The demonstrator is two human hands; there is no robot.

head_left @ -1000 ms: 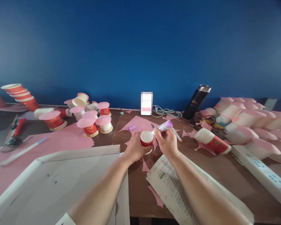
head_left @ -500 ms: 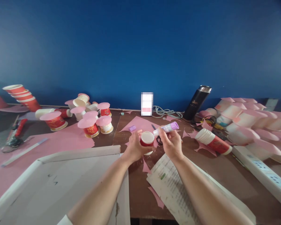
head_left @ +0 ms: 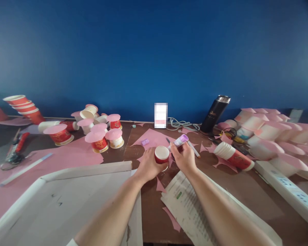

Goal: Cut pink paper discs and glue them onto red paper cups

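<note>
My left hand (head_left: 149, 164) is wrapped round a red paper cup (head_left: 162, 154), which stands with its pale round end facing up. In my right hand (head_left: 184, 156) is a glue stick (head_left: 181, 140) with a purple end, slanting down to the left, its lower tip close to the cup's rim. Whether that tip touches the rim cannot be made out. Behind the cup, a small purple cap (head_left: 145, 141) lies on a pink paper sheet (head_left: 154, 136).
Cups topped with pink discs (head_left: 97, 136) stand at the left. A black bottle (head_left: 215, 114), stacked cups (head_left: 233, 156), a power strip (head_left: 287, 189) and many pink-topped cups (head_left: 274, 130) are at the right. Printed paper (head_left: 181, 196) lies in front.
My right hand and the glue stick have moved slightly left, and the stick is tilted differently. A white pen behind that hand now shows. My left hand still holds the cup.
</note>
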